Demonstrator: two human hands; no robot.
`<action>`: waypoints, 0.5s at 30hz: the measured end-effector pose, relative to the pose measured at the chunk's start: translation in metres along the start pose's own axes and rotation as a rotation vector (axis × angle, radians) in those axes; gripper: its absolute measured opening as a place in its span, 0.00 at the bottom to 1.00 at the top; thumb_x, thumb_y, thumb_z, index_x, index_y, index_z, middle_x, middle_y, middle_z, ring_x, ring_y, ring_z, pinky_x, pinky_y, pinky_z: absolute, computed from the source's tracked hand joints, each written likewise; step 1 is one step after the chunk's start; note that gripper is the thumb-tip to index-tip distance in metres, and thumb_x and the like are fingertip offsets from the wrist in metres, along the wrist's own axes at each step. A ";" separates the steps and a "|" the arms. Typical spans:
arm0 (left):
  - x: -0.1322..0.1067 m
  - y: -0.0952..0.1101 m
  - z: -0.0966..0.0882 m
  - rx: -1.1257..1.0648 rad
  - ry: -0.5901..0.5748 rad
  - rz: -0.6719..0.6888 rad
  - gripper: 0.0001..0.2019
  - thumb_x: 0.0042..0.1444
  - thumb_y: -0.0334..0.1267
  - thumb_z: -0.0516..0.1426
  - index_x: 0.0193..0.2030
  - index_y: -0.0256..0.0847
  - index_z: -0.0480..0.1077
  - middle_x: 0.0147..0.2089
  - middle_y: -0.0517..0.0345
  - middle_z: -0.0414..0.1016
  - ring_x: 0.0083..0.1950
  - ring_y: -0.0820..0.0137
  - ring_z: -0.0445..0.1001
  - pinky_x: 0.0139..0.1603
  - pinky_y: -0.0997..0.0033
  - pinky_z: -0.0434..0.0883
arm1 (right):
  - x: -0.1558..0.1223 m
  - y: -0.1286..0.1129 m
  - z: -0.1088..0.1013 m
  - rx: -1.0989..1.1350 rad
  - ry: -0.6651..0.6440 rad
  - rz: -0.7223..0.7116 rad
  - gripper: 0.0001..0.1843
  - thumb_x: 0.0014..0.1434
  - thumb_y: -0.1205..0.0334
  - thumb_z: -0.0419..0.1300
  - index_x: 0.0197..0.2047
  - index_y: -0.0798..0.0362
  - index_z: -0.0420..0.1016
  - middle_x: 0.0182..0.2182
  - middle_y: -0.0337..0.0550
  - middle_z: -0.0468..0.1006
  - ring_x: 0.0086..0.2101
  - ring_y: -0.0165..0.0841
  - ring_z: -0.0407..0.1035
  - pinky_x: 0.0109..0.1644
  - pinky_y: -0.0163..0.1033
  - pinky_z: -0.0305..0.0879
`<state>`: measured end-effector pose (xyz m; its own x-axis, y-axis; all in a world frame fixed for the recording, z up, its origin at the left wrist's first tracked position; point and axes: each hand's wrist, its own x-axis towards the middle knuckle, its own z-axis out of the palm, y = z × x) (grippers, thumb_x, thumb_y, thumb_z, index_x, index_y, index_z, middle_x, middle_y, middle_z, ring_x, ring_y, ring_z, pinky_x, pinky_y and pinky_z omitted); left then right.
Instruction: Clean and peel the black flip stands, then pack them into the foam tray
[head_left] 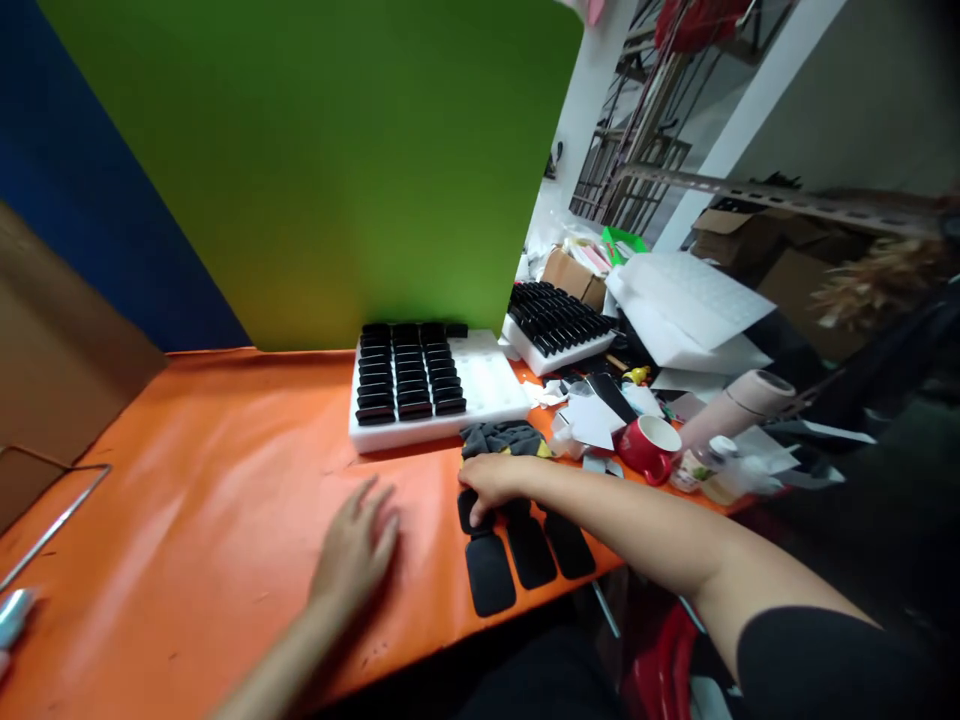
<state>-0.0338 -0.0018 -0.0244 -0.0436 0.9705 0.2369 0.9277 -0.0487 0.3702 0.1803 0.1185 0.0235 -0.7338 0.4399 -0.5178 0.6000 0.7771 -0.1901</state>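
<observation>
My left hand (354, 548) hovers over or rests on the orange table surface with its fingers spread, holding nothing. To its right, my right hand (491, 480) grips a black flat piece (471, 512) with rounded corners, thumb on its face and fingers at its far edge. Several similar black pieces lie by it in rows, among them a near-left one (490, 574) and one in the middle (532, 552). Behind the right hand is a grey and yellow cloth item (504, 437), perhaps a glove. A white foam tray (487, 385) holds rows of black pieces standing on edge.
A green panel (337, 160) rises behind the orange table (225, 480). Another loaded foam tray (559, 355), a red mug (649, 450), a pink bottle (739, 405) and papers crowd the right. A bent metal rod (60, 520) lies left; a fingertip shows at the left edge.
</observation>
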 end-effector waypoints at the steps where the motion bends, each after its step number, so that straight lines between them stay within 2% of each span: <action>1: -0.015 0.014 0.006 -0.156 -0.024 0.028 0.19 0.56 0.42 0.46 0.53 0.41 0.63 0.61 0.51 0.56 0.59 0.63 0.59 0.58 0.63 0.59 | -0.002 -0.001 -0.003 0.012 -0.024 -0.035 0.32 0.38 0.41 0.64 0.40 0.57 0.70 0.38 0.51 0.71 0.38 0.42 0.66 0.35 0.37 0.60; 3: -0.040 0.037 0.018 -0.453 -0.052 -0.038 0.20 0.54 0.44 0.49 0.53 0.41 0.63 0.62 0.51 0.55 0.61 0.61 0.55 0.60 0.58 0.56 | -0.009 -0.005 -0.010 0.100 -0.044 -0.088 0.29 0.42 0.41 0.62 0.39 0.57 0.69 0.35 0.48 0.71 0.35 0.38 0.66 0.32 0.35 0.59; 5: -0.054 0.052 0.027 -0.807 -0.121 -0.259 0.26 0.53 0.46 0.51 0.57 0.38 0.57 0.61 0.47 0.56 0.61 0.61 0.57 0.60 0.59 0.58 | -0.022 -0.011 -0.014 0.263 -0.016 -0.113 0.25 0.48 0.43 0.58 0.39 0.56 0.68 0.32 0.43 0.71 0.31 0.34 0.66 0.29 0.33 0.58; 6: -0.056 0.057 0.029 -0.986 -0.195 -0.343 0.29 0.52 0.47 0.52 0.59 0.36 0.55 0.60 0.44 0.59 0.59 0.60 0.60 0.58 0.59 0.60 | -0.028 -0.014 -0.015 0.363 0.016 -0.118 0.22 0.51 0.45 0.56 0.39 0.55 0.67 0.31 0.41 0.70 0.30 0.32 0.65 0.28 0.32 0.58; 8: -0.057 0.065 0.024 -1.199 -0.383 -0.389 0.31 0.49 0.49 0.55 0.56 0.33 0.58 0.55 0.42 0.65 0.56 0.58 0.64 0.55 0.60 0.64 | -0.041 -0.020 -0.015 0.575 0.119 -0.110 0.17 0.55 0.49 0.54 0.40 0.55 0.66 0.31 0.39 0.70 0.30 0.29 0.65 0.29 0.30 0.59; 10: -0.054 0.071 0.012 -1.225 -0.525 -0.347 0.26 0.47 0.50 0.56 0.49 0.33 0.66 0.51 0.45 0.70 0.54 0.56 0.65 0.54 0.60 0.64 | -0.051 -0.025 -0.012 0.758 0.204 -0.105 0.14 0.56 0.53 0.53 0.41 0.54 0.65 0.33 0.39 0.71 0.31 0.28 0.66 0.31 0.29 0.61; 11: -0.053 0.074 0.004 -1.200 -0.558 -0.338 0.23 0.48 0.50 0.56 0.46 0.34 0.69 0.50 0.47 0.71 0.54 0.56 0.66 0.54 0.60 0.64 | -0.054 -0.027 -0.010 0.819 0.217 -0.099 0.13 0.56 0.54 0.53 0.40 0.54 0.65 0.34 0.39 0.71 0.32 0.28 0.67 0.32 0.29 0.62; 13: -0.052 0.078 -0.008 -1.154 -0.560 -0.369 0.21 0.50 0.50 0.54 0.45 0.36 0.70 0.48 0.50 0.73 0.53 0.56 0.66 0.54 0.60 0.64 | -0.059 -0.031 -0.006 0.850 0.219 -0.077 0.12 0.56 0.55 0.54 0.39 0.54 0.67 0.34 0.40 0.72 0.32 0.28 0.68 0.32 0.29 0.62; 15: -0.052 0.080 -0.013 -1.131 -0.536 -0.428 0.22 0.49 0.50 0.55 0.44 0.35 0.70 0.47 0.49 0.73 0.52 0.56 0.67 0.54 0.59 0.63 | -0.060 -0.040 0.001 0.757 0.296 -0.025 0.13 0.55 0.53 0.55 0.38 0.54 0.68 0.34 0.40 0.73 0.33 0.29 0.68 0.33 0.29 0.62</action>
<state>0.0377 -0.0592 0.0040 0.1396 0.9181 -0.3710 0.0466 0.3681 0.9286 0.2009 0.0607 0.0612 -0.7402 0.6094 -0.2842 0.5575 0.3200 -0.7660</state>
